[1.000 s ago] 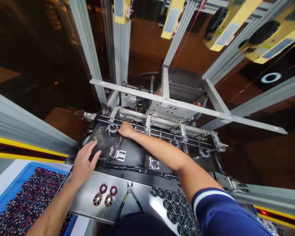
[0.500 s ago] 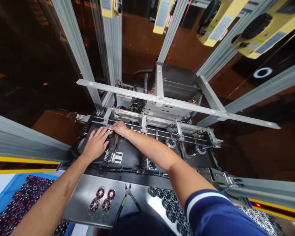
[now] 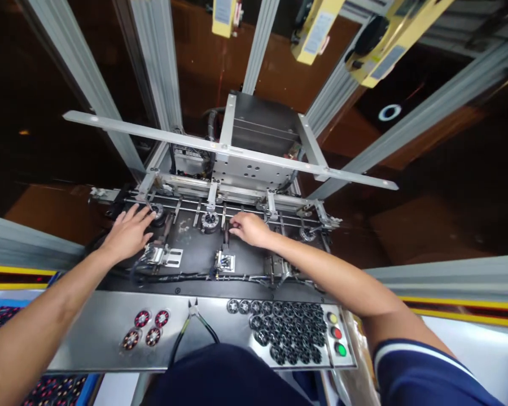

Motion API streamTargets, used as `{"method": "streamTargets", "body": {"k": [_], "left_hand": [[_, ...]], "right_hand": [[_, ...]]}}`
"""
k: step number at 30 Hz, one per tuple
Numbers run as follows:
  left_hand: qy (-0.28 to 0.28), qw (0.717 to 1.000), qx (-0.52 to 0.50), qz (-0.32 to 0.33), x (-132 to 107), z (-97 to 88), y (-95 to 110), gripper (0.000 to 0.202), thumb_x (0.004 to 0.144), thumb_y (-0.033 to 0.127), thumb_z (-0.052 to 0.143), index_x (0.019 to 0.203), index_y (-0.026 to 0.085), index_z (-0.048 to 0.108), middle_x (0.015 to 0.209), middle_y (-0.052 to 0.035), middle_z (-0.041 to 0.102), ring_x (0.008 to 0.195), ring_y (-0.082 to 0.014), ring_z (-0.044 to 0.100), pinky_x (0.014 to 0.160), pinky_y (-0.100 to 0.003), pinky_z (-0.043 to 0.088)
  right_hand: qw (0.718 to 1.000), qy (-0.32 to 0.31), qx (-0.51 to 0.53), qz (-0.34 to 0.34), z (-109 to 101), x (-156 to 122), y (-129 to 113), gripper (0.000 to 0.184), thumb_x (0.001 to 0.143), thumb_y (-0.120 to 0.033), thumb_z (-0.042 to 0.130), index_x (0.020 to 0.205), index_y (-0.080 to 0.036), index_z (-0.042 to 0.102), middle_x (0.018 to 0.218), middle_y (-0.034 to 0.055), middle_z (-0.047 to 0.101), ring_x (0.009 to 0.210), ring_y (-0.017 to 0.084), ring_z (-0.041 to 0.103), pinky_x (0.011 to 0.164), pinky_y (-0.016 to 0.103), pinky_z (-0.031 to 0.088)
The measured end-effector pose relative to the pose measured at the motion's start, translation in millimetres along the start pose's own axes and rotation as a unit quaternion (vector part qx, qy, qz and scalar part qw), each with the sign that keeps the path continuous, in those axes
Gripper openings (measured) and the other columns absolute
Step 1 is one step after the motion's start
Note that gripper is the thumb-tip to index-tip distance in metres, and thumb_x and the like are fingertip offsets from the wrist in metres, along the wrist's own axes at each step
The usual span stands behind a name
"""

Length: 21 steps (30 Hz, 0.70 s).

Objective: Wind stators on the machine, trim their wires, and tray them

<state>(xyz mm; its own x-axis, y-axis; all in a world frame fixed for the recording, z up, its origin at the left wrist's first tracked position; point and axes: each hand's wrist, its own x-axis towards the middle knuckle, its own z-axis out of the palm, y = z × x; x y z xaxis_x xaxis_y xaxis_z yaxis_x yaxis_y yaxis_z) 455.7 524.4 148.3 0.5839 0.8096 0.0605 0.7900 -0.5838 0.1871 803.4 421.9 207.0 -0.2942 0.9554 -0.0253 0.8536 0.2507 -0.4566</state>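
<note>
My left hand lies palm down with its fingers spread. Its fingertips touch or nearly touch a round metal part in the leftmost station of the machine. My right hand hovers over the machine bed, right of a second round metal part. Its fingers are loosely bent, a gap shows between thumb and forefinger, and I see nothing held there. Farther right, another round part sits under the rail; my right hand and forearm cover some of the bed between.
On the steel ledge lie several red-and-copper wound rotors, cutting pliers and rows of black-and-silver round parts. Coloured push buttons stand at right. A long metal bar crosses above the bed. A blue tray holds more wound parts.
My right hand has left the leftmost station and moved right, past the second round part. My left hand stays at the left station. The camera view has swung to the right.
</note>
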Motion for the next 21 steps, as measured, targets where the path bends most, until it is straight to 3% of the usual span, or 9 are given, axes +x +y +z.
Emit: {"method": "streamTargets", "body": {"k": [2, 5, 8, 12, 15, 21], "left_hand": [[0.002, 1.0, -0.009, -0.008, 0.9, -8.1, 2.7, 0.049, 0.086, 0.026, 0.046, 0.13, 0.005, 0.056, 0.146, -0.0206, 0.048, 0.14, -0.0401, 0.036, 0.107, -0.058, 0.035], [0.033, 0.999, -0.019, -0.027, -4.3, -28.8, 15.9, 0.05, 0.089, 0.032, 0.044, 0.13, 0.004, 0.055, 0.14, -0.0214, 0.054, 0.13, -0.035, 0.051, 0.105, -0.05, 0.043], [0.086, 0.995, -0.03, -0.033, -20.2, -52.5, 44.2, 0.053, 0.092, 0.042, 0.042, 0.13, 0.008, 0.056, 0.133, -0.0173, 0.061, 0.125, -0.0307, 0.056, 0.108, -0.047, 0.042], [0.129, 0.99, -0.061, -0.015, -41.6, -67.0, 93.0, 0.05, 0.093, 0.045, 0.045, 0.128, 0.013, 0.058, 0.133, -0.0123, 0.062, 0.125, -0.0252, 0.056, 0.112, -0.042, 0.04], [0.132, 0.987, -0.088, 0.008, -40.7, -53.7, 122.0, 0.043, 0.093, 0.042, 0.047, 0.124, 0.016, 0.061, 0.132, -0.0105, 0.063, 0.124, -0.0241, 0.057, 0.111, -0.042, 0.041], [0.089, 0.991, -0.089, 0.043, -2.7, 7.3, 150.7, 0.041, 0.093, 0.033, 0.047, 0.125, 0.012, 0.061, 0.134, -0.0153, 0.061, 0.13, -0.0302, 0.052, 0.109, -0.047, 0.044]], "right_hand": [[0.999, -0.01, -0.023, -0.034, 11.5, 2.4, 10.7, 0.021, 0.084, -0.017, 0.069, 0.104, -0.011, 0.066, 0.102, 0.0126, 0.065, 0.097, 0.023, 0.058, 0.086, 0.035, 0.042], [0.995, -0.025, -0.043, -0.088, 31.5, 21.4, 7.4, 0.024, 0.086, -0.019, 0.066, 0.109, -0.013, 0.064, 0.113, 0.014, 0.061, 0.107, 0.024, 0.053, 0.093, 0.038, 0.038], [0.992, -0.036, -0.051, -0.106, 45.0, 37.8, -2.0, 0.011, 0.09, -0.02, 0.06, 0.097, -0.014, 0.066, 0.109, 0.0131, 0.06, 0.105, 0.023, 0.05, 0.092, 0.038, 0.037], [0.996, -0.039, -0.052, -0.063, 49.8, 37.6, -5.1, 0.017, 0.095, -0.022, 0.052, 0.086, -0.014, 0.065, 0.106, 0.0092, 0.061, 0.106, 0.022, 0.051, 0.095, 0.041, 0.038], [0.999, -0.028, -0.043, 0.015, 44.9, 31.8, -1.6, 0.02, 0.093, -0.031, 0.058, 0.104, -0.014, 0.063, 0.118, 0.0075, 0.059, 0.113, 0.023, 0.054, 0.098, 0.047, 0.044], [0.978, -0.063, 0.028, 0.197, 34.4, 62.5, 8.0, 0.033, 0.093, -0.035, 0.059, 0.119, -0.015, 0.058, 0.12, 0.0091, 0.061, 0.104, 0.021, 0.062, 0.087, 0.041, 0.054]]}}
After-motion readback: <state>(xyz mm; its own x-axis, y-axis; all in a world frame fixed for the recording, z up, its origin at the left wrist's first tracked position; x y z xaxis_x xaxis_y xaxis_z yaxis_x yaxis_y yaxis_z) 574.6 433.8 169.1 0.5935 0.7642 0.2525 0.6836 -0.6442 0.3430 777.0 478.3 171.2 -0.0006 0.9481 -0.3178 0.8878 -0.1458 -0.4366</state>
